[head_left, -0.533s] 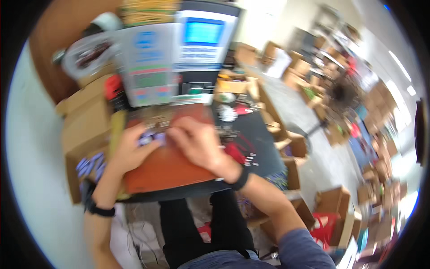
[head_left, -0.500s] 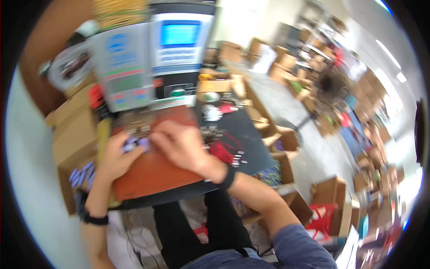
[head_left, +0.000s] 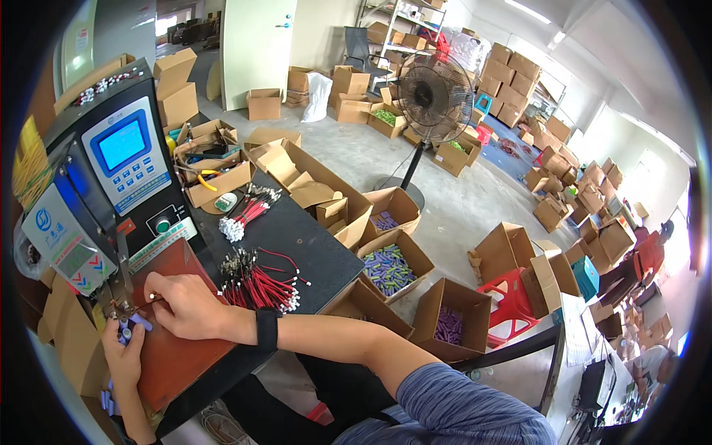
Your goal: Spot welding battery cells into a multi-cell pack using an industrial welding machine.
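Observation:
Several purple cylindrical battery cells (head_left: 139, 321) are held in my left hand (head_left: 124, 357), its fingers curled around them. That hand is at the metal electrode arms of a spot-welding machine (head_left: 122, 170) with a lit blue screen. My right hand (head_left: 189, 308) is over the brown-orange mat (head_left: 174, 356), thumb and forefinger pinching a thin dark wire (head_left: 155, 298) close to the cells. Red-and-black wires with white connectors (head_left: 263, 285) lie in a pile to the right of it. A second bundle of connector wires (head_left: 243, 216) rests farther back on the black table (head_left: 319, 241).
Open cartons with green and purple cells (head_left: 387, 268) and purple cells (head_left: 448, 325) stand right of the table. A tool box (head_left: 215, 178) is behind the wires. Beyond are a standing fan (head_left: 434, 96), a red stool (head_left: 508, 308) and a person in orange (head_left: 649, 256).
My view has swung to the right, so the machine and my hands now appear farther left. The blur has gone. Both hands stay close together at the machine.

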Demonstrator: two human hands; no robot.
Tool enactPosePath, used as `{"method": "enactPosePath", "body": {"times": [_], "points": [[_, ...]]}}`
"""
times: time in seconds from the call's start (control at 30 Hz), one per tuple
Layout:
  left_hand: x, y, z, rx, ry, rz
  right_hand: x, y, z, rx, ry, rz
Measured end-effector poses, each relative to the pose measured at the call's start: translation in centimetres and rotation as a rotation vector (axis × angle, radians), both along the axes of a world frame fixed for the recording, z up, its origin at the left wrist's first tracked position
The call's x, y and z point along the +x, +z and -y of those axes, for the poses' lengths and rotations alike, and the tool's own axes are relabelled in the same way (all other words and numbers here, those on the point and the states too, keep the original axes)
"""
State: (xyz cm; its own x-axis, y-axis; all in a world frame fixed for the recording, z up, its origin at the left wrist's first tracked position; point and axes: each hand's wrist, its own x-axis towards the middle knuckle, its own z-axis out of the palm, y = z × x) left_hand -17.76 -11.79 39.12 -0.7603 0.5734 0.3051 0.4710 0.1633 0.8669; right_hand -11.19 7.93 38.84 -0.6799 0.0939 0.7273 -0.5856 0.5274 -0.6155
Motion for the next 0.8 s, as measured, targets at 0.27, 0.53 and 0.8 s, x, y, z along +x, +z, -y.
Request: {"method": "enactPosePath", "body": {"times": [0.27, 0.53, 0.8], "points": [[0.0, -0.2, 0.7, 0.025, 0.015, 0.027, -0.2, -0.3, 0.3, -0.031, 0.039, -0.012], [0.2, 0.7, 1.1, 0.017, 0.038, 0.152, -0.5, -0.6, 0.1, -0.015, 0.019, 0.051], [-2.0, -1.5, 2.6, -0.049, -0.007, -0.035, -0.3, -0.4, 0.3, 0.015, 0.087, 0.059]]}}
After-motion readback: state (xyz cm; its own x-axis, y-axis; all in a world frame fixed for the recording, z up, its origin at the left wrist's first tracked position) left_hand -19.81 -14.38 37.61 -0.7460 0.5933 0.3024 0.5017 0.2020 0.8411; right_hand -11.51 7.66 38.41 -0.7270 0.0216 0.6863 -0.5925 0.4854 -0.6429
